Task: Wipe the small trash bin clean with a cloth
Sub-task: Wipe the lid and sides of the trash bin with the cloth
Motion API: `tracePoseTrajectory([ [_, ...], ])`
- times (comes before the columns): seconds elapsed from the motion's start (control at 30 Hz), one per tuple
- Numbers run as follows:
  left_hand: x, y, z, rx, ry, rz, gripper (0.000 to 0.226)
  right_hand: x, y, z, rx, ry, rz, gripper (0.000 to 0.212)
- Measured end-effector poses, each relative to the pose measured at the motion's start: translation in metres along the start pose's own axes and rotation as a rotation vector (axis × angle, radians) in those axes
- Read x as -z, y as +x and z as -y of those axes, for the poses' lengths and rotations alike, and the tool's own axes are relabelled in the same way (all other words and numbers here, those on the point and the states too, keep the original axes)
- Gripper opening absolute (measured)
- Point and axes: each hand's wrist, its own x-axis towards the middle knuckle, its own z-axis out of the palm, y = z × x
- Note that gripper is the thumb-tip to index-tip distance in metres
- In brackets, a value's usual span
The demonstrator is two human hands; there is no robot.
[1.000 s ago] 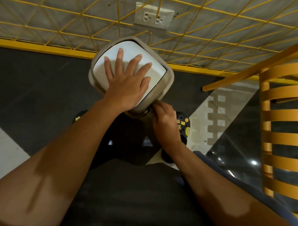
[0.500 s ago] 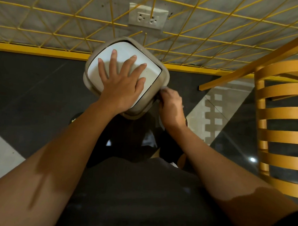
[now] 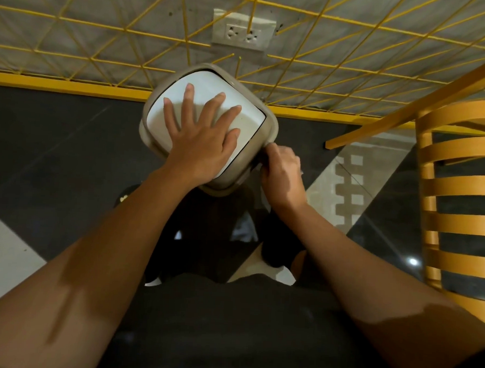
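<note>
The small trash bin [image 3: 269,130] stands on the dark floor [image 3: 56,148] close to the foot of the wall [image 3: 76,7], just below a socket [image 3: 242,33] and right in front of the person's feet. Its white lid [image 3: 248,119] is shut. The left hand [image 3: 201,143] lies flat on that lid, all 5 fingers straight and spread, pinning the bin in place. The right hand [image 3: 283,177] is tucked against the bin's right-hand edge just under the rim, fingers curled in. I cannot tell whether they hold the cloth, which is hidden from here. To my eye this is the wiping of the side, with the top used as a brace. Next would likely be working the rubbing hand on round the body, turning the bin under the flat palm so it doesn't tip. A yellow chair [image 3: 457,193] stands off to the right.
</note>
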Motion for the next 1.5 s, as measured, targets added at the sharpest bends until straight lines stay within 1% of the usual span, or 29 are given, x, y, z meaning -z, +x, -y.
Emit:
tracePoseTrajectory([
  [0.1,-0.001,0.000,-0.001,0.003,0.001,-0.015,0.044,-0.005,-0.010,0.005,0.039,-0.017,0.007,0.020],
  [0.23,-0.003,0.000,-0.001,0.001,0.003,-0.023,0.044,-0.010,-0.039,0.017,0.200,-0.116,-0.006,0.014],
  [0.33,-0.003,0.002,-0.001,-0.004,0.002,-0.017,0.044,-0.013,-0.056,0.022,0.302,-0.126,0.073,0.011],
  [0.43,-0.002,0.000,0.000,-0.010,0.003,-0.010,0.044,-0.007,-0.049,0.015,0.367,-0.183,0.077,0.009],
  [0.5,-0.001,0.000,0.000,-0.015,0.003,-0.014,0.043,-0.002,-0.037,0.010,0.349,-0.198,0.078,0.010],
  [0.63,-0.001,0.000,0.000,-0.010,-0.008,-0.018,0.043,0.002,-0.014,-0.001,0.202,-0.154,0.079,0.018],
  [0.73,0.000,0.001,-0.001,-0.013,-0.004,-0.016,0.043,0.004,0.000,-0.006,0.172,-0.143,0.045,0.027],
  [0.8,0.000,0.001,-0.002,-0.011,-0.009,-0.019,0.043,0.002,0.000,-0.006,0.170,-0.114,0.032,0.029],
  [0.83,0.000,0.001,-0.002,-0.007,-0.014,-0.019,0.043,-0.001,-0.003,-0.005,0.171,-0.097,0.027,0.027],
  [0.93,-0.001,0.001,-0.003,0.000,-0.020,-0.008,0.043,-0.008,-0.023,0.004,0.180,-0.059,0.006,0.011],
  [1.0,0.000,0.002,-0.003,0.002,-0.018,0.000,0.043,-0.014,-0.037,0.010,0.223,-0.085,-0.024,0.014],
  [1.07,0.001,0.002,-0.003,0.001,-0.025,0.007,0.043,-0.019,-0.048,0.019,0.228,-0.114,-0.026,0.016],
  [1.2,0.001,0.003,-0.002,0.001,-0.033,0.001,0.043,-0.021,-0.063,0.032,0.238,-0.038,0.094,0.014],
  [1.27,0.001,0.003,-0.002,-0.004,-0.040,0.001,0.042,-0.015,-0.060,0.028,0.269,-0.027,0.078,0.012],
  [1.3,0.001,0.003,-0.003,-0.011,-0.045,0.002,0.042,-0.012,-0.056,0.024,0.247,-0.006,0.051,0.011],
  [1.4,0.001,0.004,-0.005,-0.026,-0.055,0.002,0.042,-0.007,-0.042,0.017,0.059,0.108,-0.007,0.015],
  [1.43,0.001,0.005,-0.004,-0.023,-0.054,0.003,0.042,-0.009,-0.042,0.019,0.041,0.114,-0.024,0.015],
  [1.5,0.001,0.006,-0.003,-0.016,-0.053,0.015,0.043,-0.016,-0.052,0.027,0.111,0.055,-0.063,0.014],
])
